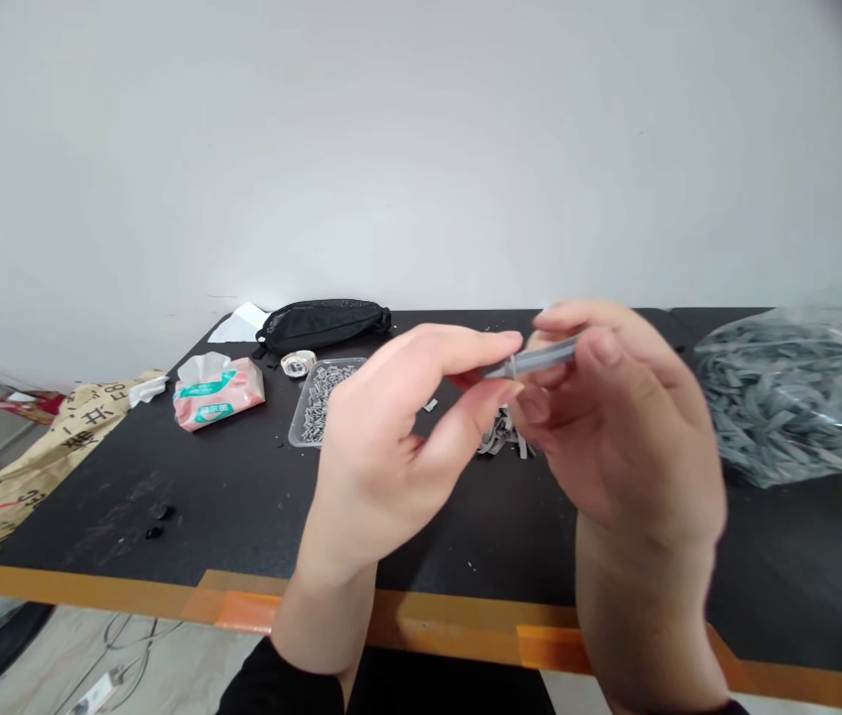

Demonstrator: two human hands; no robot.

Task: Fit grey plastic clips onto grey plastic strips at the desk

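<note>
A short grey strap [549, 355] is stretched between my two hands above the table. My left hand [398, 427] pinches its left end between thumb and index finger. A small pale ring-like piece [512, 366] sits around the strap at those fingertips, too small to make out exactly. My right hand [622, 427] grips the other end, thumb on top and fingers curled behind. Below and behind the hands lies a small pile of grey strips [499, 435], partly hidden. A clear plastic tub [294, 429] of small grey pieces stands to the left, its right side hidden by my left hand.
A clear bag of grey strips [800, 397] lies at the right. On the left are a tissue pack [218, 392], a watch-like white object [298, 363] and a black mesh pouch [328, 323]. Orange tape [451, 611] lines the black table's [242, 526] front edge.
</note>
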